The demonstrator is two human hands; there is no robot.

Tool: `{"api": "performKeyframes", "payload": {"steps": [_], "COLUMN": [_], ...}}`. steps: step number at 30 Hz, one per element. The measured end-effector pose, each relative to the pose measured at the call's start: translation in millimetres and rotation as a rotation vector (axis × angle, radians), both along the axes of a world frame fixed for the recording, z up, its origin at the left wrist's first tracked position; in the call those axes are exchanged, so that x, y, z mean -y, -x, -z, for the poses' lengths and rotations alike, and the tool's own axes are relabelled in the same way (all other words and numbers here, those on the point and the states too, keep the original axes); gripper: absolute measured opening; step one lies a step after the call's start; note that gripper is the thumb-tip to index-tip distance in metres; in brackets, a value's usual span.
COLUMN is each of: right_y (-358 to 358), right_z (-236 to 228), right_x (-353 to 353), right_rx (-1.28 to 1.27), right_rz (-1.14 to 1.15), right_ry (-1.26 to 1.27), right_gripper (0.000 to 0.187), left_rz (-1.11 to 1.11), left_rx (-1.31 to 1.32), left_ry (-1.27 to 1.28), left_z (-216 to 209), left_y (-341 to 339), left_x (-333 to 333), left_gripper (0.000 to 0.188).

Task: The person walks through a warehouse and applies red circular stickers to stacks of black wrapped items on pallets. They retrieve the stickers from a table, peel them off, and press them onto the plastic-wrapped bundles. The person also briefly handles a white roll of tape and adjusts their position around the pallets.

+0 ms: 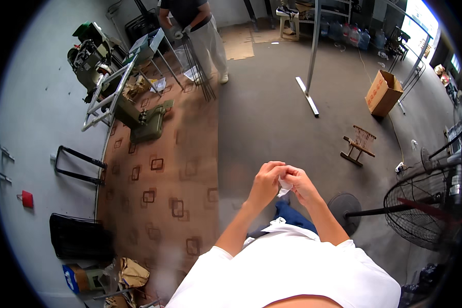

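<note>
In front of my body, above the dark floor, my left hand (267,180) and my right hand (300,184) meet at the fingertips. Between them hangs a small crumpled white piece (284,188), thin like tissue or cloth; its exact kind I cannot make out. Both hands are closed on it, and the fingers hide its upper part. Below the hands are the blue trousers (294,211) and the white shirt (287,262) that I wear.
Ahead stands a co-worker (195,31) holding several thin dark rods (196,66). A green machine (151,126) is at the left. To the right are a low wooden stool (359,145), a cardboard box (382,95), a black fan (416,203) and a cable (393,131) along the floor.
</note>
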State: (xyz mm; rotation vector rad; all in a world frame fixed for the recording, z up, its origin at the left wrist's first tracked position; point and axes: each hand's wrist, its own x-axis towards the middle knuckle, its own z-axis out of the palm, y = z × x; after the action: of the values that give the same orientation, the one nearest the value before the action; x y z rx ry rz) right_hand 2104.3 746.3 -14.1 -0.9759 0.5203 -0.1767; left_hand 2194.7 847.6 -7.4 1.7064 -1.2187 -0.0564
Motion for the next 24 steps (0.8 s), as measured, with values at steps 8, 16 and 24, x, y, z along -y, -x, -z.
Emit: {"api": "performKeyframes", "payload": {"steps": [8, 16, 24], "right_y": [-161, -283, -391], "right_z": [17, 4, -9], "right_x": [111, 208, 278], "right_rx": [0.112, 0.130, 0.196], "right_rz": [-0.151, -0.169, -0.049], "right_ry": [0.011, -0.003, -0.015], "right_gripper": [0.010, 0.007, 0.019], "left_rz": [-0.247, -0.370, -0.253], "left_rx": [-0.087, -0.276, -0.563], "left_ry": [0.046, -0.031, 0.053], "left_z": [13, 3, 11], "left_y": [-140, -252, -372], "left_x": [93, 186, 276], "left_gripper": [0.034, 0.030, 0.018]}}
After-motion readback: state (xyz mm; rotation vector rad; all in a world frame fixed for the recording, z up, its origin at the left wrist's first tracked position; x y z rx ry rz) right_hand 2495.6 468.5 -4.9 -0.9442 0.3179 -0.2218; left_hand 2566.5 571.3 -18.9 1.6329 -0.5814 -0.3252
